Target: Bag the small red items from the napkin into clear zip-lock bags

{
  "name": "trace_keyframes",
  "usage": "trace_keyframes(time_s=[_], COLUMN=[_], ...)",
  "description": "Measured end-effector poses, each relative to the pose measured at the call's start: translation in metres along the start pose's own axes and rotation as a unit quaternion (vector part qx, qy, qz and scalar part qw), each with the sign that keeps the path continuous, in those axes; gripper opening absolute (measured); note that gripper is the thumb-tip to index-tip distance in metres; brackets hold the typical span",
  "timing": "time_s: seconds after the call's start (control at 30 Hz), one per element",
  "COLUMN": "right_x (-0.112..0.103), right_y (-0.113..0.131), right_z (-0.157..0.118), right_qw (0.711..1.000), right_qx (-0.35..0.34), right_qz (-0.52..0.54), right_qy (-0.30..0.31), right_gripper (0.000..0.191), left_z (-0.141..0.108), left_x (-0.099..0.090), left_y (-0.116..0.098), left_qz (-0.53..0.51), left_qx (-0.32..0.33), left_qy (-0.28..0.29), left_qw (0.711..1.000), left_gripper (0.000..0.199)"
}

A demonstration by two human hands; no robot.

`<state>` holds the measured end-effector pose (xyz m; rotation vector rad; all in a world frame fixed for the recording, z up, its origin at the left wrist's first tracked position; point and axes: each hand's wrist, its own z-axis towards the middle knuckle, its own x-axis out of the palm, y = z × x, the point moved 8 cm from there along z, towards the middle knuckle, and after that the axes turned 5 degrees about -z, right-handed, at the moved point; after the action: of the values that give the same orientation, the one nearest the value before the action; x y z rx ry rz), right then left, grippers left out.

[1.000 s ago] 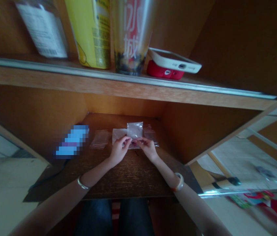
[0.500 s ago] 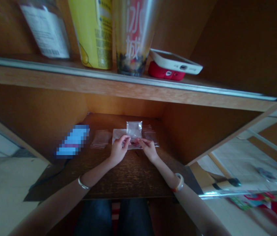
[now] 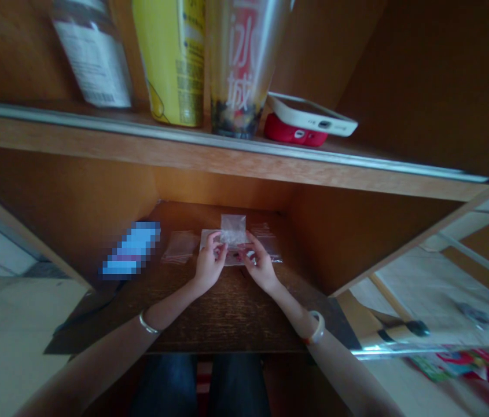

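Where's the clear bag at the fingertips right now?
Head view, near centre: the clear bag is between the left hand and the right hand, below the shelf.

Dim overall; pale glare along silver metal shelf strip point(image 3: 175, 132); soft sheen on clear square plastic bag point(image 3: 232, 228); blue rectangular screen point(image 3: 131, 249) pixelated; edges stretched, blurred.

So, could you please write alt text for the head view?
A left hand and a right hand hold a small clear bag over a dark desk, with more bags lying on either side. A shelf above holds a bottle, a yellow container and a cup.
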<state>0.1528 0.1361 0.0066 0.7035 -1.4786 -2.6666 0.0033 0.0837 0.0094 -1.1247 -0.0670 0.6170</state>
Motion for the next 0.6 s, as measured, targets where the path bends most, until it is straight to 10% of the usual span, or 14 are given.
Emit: trace_keyframes(time_s=[0.37, 0.6], right_x=[0.006, 0.038], right_y=[0.028, 0.062], right_z=[-0.004, -0.012], right_qw=[0.986, 0.954], right_qx=[-0.099, -0.179], right_qz=[-0.126, -0.195], right_qy=[0.047, 0.143], right_gripper=[0.037, 0.047], left_z=[0.005, 0.0], left_x=[-0.007, -0.048], left_y=[-0.004, -0.018], left_qz=[0.053, 0.257], left_qx=[0.01, -0.027], left_qy=[-0.002, -0.009], left_qw=[0.999, 0.966], left_gripper=[0.034, 0.022])
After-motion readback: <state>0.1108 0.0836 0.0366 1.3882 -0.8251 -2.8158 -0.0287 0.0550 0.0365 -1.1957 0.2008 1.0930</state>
